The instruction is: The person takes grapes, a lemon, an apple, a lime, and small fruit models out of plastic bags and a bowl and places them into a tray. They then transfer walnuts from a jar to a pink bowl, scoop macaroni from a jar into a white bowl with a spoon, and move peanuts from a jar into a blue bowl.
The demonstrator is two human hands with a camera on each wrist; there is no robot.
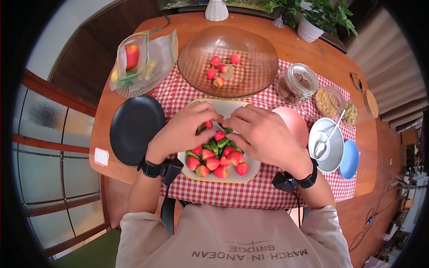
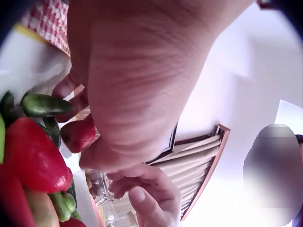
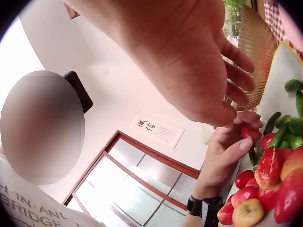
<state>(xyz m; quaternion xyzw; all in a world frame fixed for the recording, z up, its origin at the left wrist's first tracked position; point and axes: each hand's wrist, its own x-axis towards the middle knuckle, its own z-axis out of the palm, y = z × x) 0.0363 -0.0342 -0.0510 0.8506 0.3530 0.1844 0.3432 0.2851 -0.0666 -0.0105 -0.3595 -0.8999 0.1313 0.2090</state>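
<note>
My left hand (image 1: 184, 127) is over the far part of a white, yellow-rimmed tray (image 1: 253, 169). Between its thumb and fingers it pinches a small red fruit (image 3: 251, 134), also visible in the left wrist view (image 2: 78, 135). Facing it, my right hand (image 1: 266, 134) hovers above the tray with fingers loosely bent and nothing in them. Below both hands lies a pile of small red-and-yellow apples (image 1: 220, 172) mixed with small green cucumber-like vegetables (image 1: 222, 142). Part of the pile's far side is hidden by the hands.
Beyond the tray, a large amber ribbed bowl (image 1: 192, 58) contains several red fruits. A black plate (image 1: 136, 129) sits left, below a bag of fruit (image 1: 134, 62). To the right are a pink plate (image 1: 292, 123), glass jar (image 1: 297, 85), metal bowl with spoon (image 1: 330, 163) and blue plate (image 1: 349, 161).
</note>
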